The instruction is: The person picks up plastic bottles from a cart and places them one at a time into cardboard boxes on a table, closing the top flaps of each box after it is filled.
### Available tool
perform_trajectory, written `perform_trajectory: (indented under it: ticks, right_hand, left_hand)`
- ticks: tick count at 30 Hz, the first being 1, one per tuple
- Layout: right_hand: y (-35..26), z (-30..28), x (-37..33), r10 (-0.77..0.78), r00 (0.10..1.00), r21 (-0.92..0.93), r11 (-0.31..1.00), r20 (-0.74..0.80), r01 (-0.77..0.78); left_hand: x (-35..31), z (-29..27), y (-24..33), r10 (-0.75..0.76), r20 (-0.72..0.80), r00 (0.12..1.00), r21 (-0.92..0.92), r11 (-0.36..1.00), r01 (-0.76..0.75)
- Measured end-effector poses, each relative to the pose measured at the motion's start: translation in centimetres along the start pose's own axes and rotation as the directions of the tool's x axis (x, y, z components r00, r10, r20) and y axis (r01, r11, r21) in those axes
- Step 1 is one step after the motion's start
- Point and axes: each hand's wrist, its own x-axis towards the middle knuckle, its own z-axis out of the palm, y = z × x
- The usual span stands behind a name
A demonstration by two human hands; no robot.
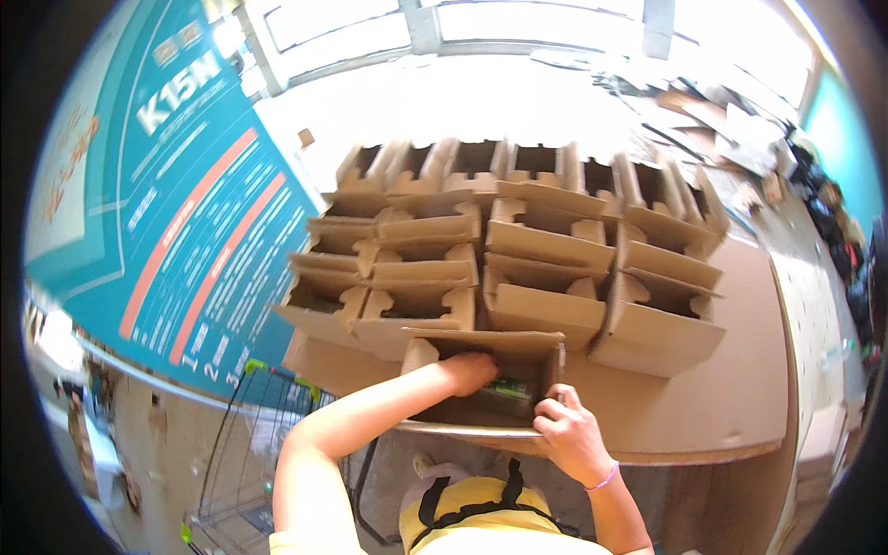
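An open brown cardboard box (532, 344) stands at the near edge of the table, right in front of me. My left hand (470, 372) reaches down into it from the left, and its fingertips are hidden inside. Beside those fingers, on the box's floor, lies a small shiny item with green on it (511, 387), too unclear to name. My right hand (571, 430), with a thin band at the wrist, is closed on the box's right front corner.
Behind the box, several rows of open cardboard boxes (546, 222) stand close together on a cardboard-covered table (712, 398). A large teal printed board (185, 203) rises at the left. Below it is a black wire cart (245, 453) with green corners. Scrap cardboard (703, 116) is piled at far right.
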Motion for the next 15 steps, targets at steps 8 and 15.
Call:
perform_trajectory:
  ticks: [8,15]
  right_hand:
    - [-0.7,-1.5,0.9,0.145,0.983,0.051,0.987,0.11,-0.151]
    - [1.8,-2.4,2.6,0.268,0.827,0.242,0.872,0.493,-0.427]
  left_hand:
    - [-22.5,1.1,0.9,-0.538,-0.748,0.388,-0.663,0.585,-0.467]
    - [-34.7,40.2,-5.6,-0.93,0.102,-0.353,-0.995,-0.098,-0.028]
